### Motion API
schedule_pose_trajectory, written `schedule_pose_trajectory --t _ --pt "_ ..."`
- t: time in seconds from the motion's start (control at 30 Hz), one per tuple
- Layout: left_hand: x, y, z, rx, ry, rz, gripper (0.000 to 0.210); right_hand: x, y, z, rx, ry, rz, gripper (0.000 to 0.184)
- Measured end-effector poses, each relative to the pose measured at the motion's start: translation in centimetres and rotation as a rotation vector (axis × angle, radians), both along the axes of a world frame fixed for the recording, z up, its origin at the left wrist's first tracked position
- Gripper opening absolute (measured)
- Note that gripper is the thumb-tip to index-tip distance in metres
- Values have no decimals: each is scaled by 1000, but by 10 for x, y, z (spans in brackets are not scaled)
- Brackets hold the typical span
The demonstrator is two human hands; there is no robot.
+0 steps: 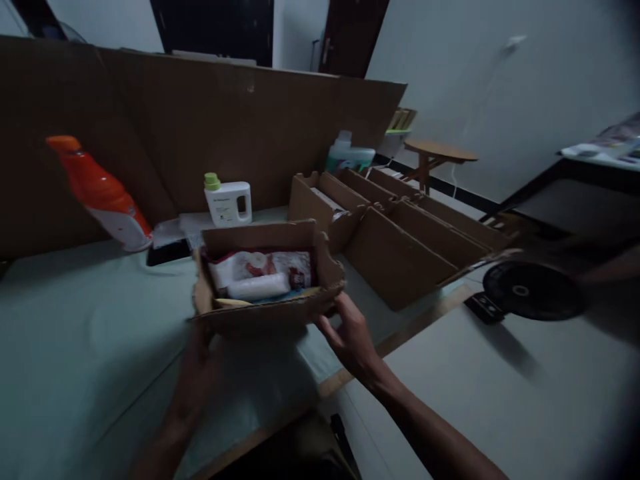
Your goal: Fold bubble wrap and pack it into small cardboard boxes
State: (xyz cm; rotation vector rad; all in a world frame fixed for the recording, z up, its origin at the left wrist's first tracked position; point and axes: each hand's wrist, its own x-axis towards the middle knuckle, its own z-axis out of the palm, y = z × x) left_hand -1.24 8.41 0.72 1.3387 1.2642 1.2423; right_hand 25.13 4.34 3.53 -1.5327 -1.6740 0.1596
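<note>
Both my hands are at an open-topped cardboard box [265, 317] in the middle of the view. My left hand [201, 350] holds its near left corner; the fingers are dim and partly hidden under the edge. My right hand [349, 330] grips the near right corner, its fingers curled against the wall. Inside lie a white and dark red packet [255, 263] and a white rolled packet [257, 287]. Beneath them, a little blue and yellow wrapping shows. Behind the box stands a white bottle with a green cap [227, 203].
An orange bottle [107, 190] leans at the left beside a dark flat object [170, 252]. Further cardboard boxes [400, 257] stand close together at the right. Blue-green bottles [350, 157] are behind them. A tall cardboard panel [215, 127] borders the table's back; a black round object [535, 290] is at right.
</note>
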Motion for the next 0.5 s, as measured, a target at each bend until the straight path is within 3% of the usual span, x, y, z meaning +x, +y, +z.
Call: schedule_pose_trajectory --t 0.17,0.27,0.37,0.5 --pt "80 28 -17 70 -1 -362 45 52 -76 -30 -19 -5 -297 18" --pt "128 48 -18 92 -60 -511 55 61 -110 -44 -10 -6 -403 39" --pt "167 58 -22 68 -33 -504 74 59 -128 -58 16 -12 -364 62" --pt "192 44 -41 92 52 -515 84 54 -133 -78 24 -6 -310 69"
